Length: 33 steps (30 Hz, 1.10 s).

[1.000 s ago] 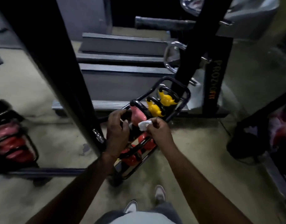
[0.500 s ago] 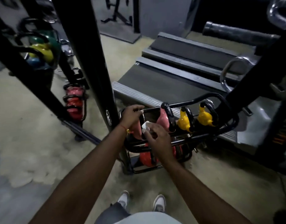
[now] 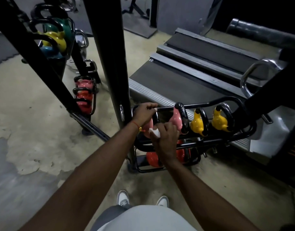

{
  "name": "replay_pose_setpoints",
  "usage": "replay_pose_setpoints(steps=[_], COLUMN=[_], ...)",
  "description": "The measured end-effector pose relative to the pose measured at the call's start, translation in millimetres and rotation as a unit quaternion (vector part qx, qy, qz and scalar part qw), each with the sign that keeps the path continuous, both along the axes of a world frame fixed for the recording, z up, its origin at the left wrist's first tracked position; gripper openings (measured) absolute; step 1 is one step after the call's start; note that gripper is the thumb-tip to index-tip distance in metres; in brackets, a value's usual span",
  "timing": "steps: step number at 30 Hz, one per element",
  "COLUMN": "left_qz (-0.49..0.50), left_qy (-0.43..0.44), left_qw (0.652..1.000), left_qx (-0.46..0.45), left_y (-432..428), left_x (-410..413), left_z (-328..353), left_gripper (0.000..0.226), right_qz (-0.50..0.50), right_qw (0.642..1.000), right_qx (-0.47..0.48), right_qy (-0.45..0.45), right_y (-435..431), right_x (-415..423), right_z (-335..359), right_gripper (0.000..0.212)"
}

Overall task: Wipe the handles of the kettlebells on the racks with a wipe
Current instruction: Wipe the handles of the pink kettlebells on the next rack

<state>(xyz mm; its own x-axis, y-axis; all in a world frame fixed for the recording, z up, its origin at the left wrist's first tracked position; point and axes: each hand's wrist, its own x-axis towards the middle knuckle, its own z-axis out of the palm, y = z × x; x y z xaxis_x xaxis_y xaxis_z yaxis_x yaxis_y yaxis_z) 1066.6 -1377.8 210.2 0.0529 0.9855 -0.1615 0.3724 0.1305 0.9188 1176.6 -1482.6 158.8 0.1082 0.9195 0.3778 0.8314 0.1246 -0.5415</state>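
Note:
A low black rack [image 3: 245,133] holds a row of kettlebells. At its left end sits a pink kettlebell [image 3: 149,126], mostly hidden by my hands. My left hand [image 3: 144,113] is closed around that kettlebell's black handle. My right hand [image 3: 166,139] grips a white wipe [image 3: 154,131] against the lower side of the same handle. To the right stand a second pink kettlebell [image 3: 176,120] and two yellow kettlebells [image 3: 197,125] [image 3: 221,121]. Red kettlebells [image 3: 152,159] lie on the lower tier under my right hand.
A thick black post [image 3: 110,55] rises just left of the rack. A second rack with pink and red kettlebells [image 3: 84,95] stands further left, and green, yellow and blue ones [image 3: 55,37] behind it. A treadmill deck [image 3: 185,75] lies beyond the rack.
The view has swung left, bringing the left-hand racks into sight. My right hand with the wipe has moved from the second pink kettlebell to the leftmost one's handle, which my left hand still holds.

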Motion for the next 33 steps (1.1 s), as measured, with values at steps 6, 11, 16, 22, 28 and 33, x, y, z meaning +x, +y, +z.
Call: replay_pose_setpoints(steps=[6, 11, 16, 22, 28, 33], left_qz=[-0.006, 0.004, 0.014, 0.012, 0.010, 0.018], left_qy=[-0.016, -0.037, -0.043, -0.052, -0.050, -0.072], left_qw=[1.000, 0.999, 0.999, 0.999, 0.999, 0.997], left_qx=[-0.010, -0.009, -0.003, -0.007, 0.000, -0.029], left_y=[10, 9, 9, 8, 7, 10], left_x=[-1, 1, 2, 2, 1, 3], left_z=[-16, -17, -19, -16, -16, -17], left_gripper=[0.028, 0.028, 0.028, 0.025, 0.026, 0.028], right_qz=[-0.002, -0.025, -0.007, 0.037, -0.020, -0.039], right_qw=[1.000, 0.976, 0.913, 0.880, 0.860, 0.921], right_qx=[0.006, -0.001, -0.100, -0.177, -0.165, -0.136], right_qy=[-0.004, 0.218, 0.396, 0.440, 0.483, 0.363], right_y=[-8, -18, -27, -10, 2, 25], right_x=[-1, 8, 10, 9, 0, -8], right_z=[-10, -20, -7, 21, 30, 40], right_gripper=[0.028, 0.023, 0.012, 0.024, 0.019, 0.010])
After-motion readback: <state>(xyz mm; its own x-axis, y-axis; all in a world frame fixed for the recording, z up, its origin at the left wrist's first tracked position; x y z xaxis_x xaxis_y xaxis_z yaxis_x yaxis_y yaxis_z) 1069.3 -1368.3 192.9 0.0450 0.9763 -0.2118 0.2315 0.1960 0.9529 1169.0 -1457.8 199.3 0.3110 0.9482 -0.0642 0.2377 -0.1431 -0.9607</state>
